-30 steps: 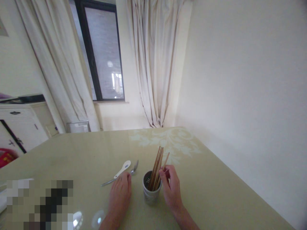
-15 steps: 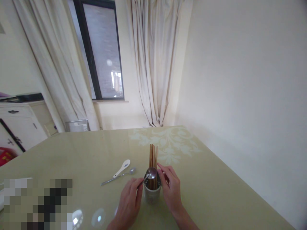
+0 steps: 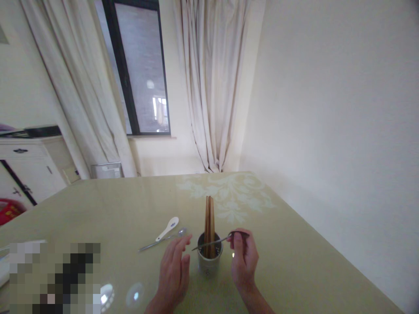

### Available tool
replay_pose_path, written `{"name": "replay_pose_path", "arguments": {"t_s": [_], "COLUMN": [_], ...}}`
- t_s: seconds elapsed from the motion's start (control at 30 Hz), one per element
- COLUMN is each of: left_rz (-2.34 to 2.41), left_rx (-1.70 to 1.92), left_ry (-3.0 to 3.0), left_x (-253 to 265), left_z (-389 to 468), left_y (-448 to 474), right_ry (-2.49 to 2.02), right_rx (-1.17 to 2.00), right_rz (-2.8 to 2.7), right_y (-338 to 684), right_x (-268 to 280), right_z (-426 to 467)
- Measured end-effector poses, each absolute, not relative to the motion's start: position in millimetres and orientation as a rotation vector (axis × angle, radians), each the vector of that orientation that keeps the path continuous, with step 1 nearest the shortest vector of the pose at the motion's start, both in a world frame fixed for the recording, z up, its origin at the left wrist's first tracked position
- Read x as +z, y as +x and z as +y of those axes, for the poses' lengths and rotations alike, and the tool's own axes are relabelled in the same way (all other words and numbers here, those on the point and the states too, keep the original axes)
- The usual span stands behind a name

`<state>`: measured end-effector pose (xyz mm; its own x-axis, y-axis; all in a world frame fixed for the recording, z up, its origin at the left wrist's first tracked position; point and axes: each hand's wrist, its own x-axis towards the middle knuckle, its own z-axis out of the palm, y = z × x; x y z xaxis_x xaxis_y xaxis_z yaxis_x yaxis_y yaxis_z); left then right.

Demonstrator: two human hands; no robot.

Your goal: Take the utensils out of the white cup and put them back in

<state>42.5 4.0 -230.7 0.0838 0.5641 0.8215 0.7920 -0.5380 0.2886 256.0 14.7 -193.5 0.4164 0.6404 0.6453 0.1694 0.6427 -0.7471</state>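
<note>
A metal spoon [image 3: 220, 240] is pinched by its bowl end in my right hand [image 3: 245, 259], to the right of the cup. Its handle points left across the mouth of a grey cup [image 3: 209, 266]. Several wooden chopsticks [image 3: 208, 218] stand upright in that cup. My left hand [image 3: 175, 268] is just left of the cup, fingers apart, holding nothing. Beyond it on the table lie a white spoon [image 3: 168, 229] with a small blue mark and a long-handled metal spoon [image 3: 157, 243], partly hidden behind my left fingertips.
The green glossy table [image 3: 294, 261] meets a white wall [image 3: 337, 109] along its right side. A blurred-out patch [image 3: 59, 279] covers things at the lower left. Curtains [image 3: 212, 87], a window [image 3: 144, 69] and a white cabinet [image 3: 32, 161] stand behind.
The metal spoon has passed from my left hand to my right, and its bowl is now right of the cup. My left hand has let go and its fingers have opened.
</note>
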Motion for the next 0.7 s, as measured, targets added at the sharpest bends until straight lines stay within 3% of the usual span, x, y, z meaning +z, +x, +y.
{"name": "replay_pose_path", "arguments": {"t_s": [0.13, 0.33, 0.7], "left_rz": [-1.661, -1.844, -1.902], "left_rx": [-1.036, -0.367, -0.364], "left_ry": [-2.021, -1.912, -1.99], "left_x": [-238, -254, -242], "left_z": [21, 22, 21], "left_y": [24, 18, 17], "right_ry": [-0.895, -0.957, -1.008], "right_rx": [0.328, 0.432, 0.396], "right_rz": [-0.939, -1.202, -1.36], "right_y": [267, 266, 259], "right_x": [-190, -195, -195], "right_z": [26, 24, 23]}}
